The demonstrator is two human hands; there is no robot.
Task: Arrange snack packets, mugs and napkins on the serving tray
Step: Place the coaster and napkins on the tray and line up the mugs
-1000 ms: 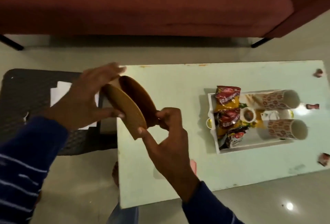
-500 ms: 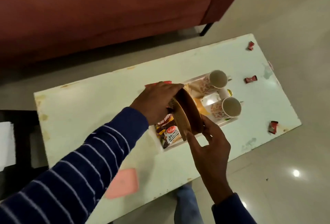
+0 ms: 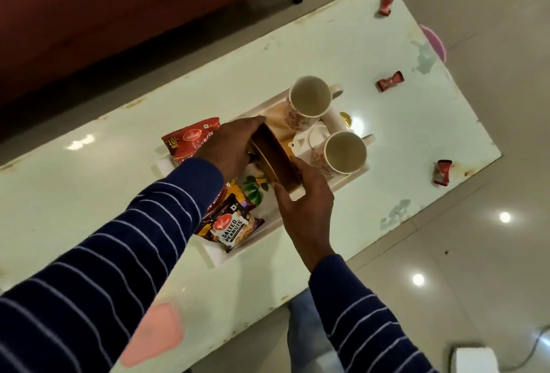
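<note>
On the pale surface [image 3: 89, 200] the white serving tray [image 3: 269, 231] holds two empty mugs [image 3: 309, 100], a red packet [image 3: 190, 140] and one reading "SALTED PEANUTS" [image 3: 233, 228]. Left hand [image 3: 229, 148] and right hand [image 3: 306, 203] fingers pinch two brown plates [image 3: 278, 158] on edge over the tray.

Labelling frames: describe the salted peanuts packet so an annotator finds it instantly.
Start at the pale green table and find the white serving tray at its middle. At the tray's near end, left of the right hand, lies the salted peanuts packet: dark, with white "SALTED PEANUTS" lettering, unlike the red packet at the far end.
</note>
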